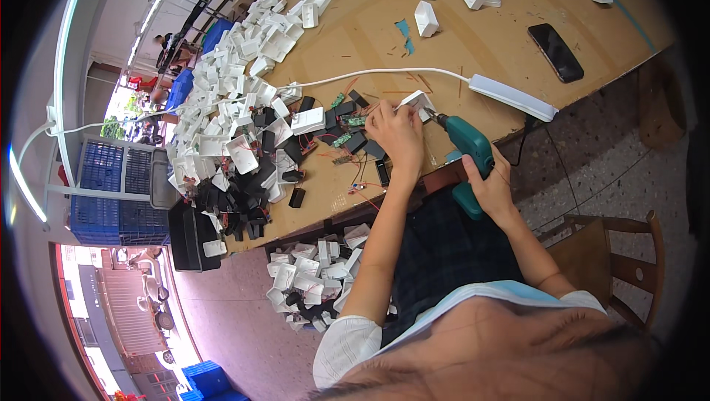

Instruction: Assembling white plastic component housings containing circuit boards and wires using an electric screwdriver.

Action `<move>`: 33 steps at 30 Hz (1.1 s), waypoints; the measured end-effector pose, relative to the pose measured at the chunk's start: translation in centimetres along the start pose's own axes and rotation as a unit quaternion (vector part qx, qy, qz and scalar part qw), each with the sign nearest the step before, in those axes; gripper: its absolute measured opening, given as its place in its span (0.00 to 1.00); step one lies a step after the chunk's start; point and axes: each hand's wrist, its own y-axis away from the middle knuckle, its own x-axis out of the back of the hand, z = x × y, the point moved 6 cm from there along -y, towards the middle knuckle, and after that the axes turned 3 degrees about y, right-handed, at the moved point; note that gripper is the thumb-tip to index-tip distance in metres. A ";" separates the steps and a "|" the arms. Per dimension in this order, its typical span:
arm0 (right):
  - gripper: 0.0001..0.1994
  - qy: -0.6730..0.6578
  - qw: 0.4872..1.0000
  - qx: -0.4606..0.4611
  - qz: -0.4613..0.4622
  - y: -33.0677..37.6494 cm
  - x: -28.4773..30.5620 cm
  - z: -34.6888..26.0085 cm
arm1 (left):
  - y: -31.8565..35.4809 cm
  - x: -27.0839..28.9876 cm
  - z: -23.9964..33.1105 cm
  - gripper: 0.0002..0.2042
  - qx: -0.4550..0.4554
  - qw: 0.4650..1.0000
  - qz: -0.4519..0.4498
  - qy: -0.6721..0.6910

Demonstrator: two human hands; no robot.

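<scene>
Curling palm-down, left grip holds white casing; right grip clasps drill.

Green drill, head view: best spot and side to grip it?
Likely the handle, from the person's right, where the right hand wraps it. It angles off the body toward the person, while the green drill points its tip left and away, toward the white plastic piece at the left hand; gripping there should keep fingers off the tip.
</scene>
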 end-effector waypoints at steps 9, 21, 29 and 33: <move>0.19 -0.167 0.982 -0.085 -0.013 2.6 4.5 1.4 | -0.2 -0.1 0.2 0.05 -0.002 1.000 -0.004 -0.002; 0.24 -0.203 0.976 -0.074 0.014 5.3 7.1 2.0 | 1.2 2.5 0.2 0.37 0.019 0.999 -0.002 0.040; 0.23 -0.195 0.978 -0.051 0.061 5.0 8.1 1.6 | -1.6 6.5 -4.9 0.29 0.073 0.988 0.006 0.138; 0.25 -0.195 0.977 -0.042 0.069 4.5 8.6 1.1 | -5.8 15.3 -13.5 0.28 0.143 0.974 0.136 0.112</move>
